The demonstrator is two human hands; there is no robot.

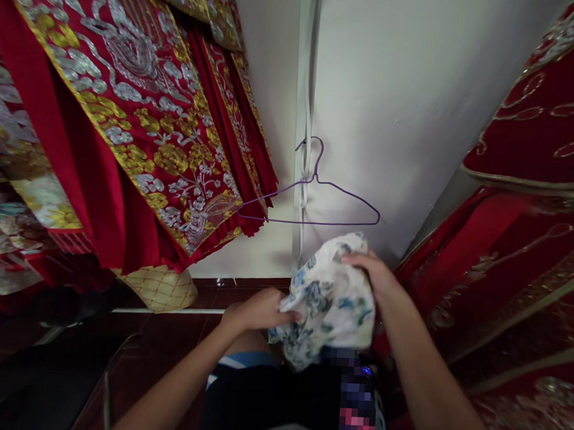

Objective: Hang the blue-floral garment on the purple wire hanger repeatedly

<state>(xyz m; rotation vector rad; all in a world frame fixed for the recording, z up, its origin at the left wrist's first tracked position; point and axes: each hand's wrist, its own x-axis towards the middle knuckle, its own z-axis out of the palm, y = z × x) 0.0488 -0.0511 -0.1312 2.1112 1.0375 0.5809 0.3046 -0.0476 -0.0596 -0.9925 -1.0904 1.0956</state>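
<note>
A white cloth with blue and green flower prints [330, 301] is bunched between my two hands, low in front of my body. My left hand [265, 309] grips its left edge, the thumb lying over the fabric. At its upper right, my right hand [368, 267] holds the cloth with the fingers against the print. Just above the cloth, a thin purple wire hanger [334, 224] hangs against the wall with nothing on it, its hook by a pale vertical cord or pipe.
Red garments with gold and silver embroidery [153, 105] hang at the left. More red embroidered fabric [521, 234] fills the right side. A pale wall [371, 84] stands ahead. At the lower left is a dark surface [33, 368].
</note>
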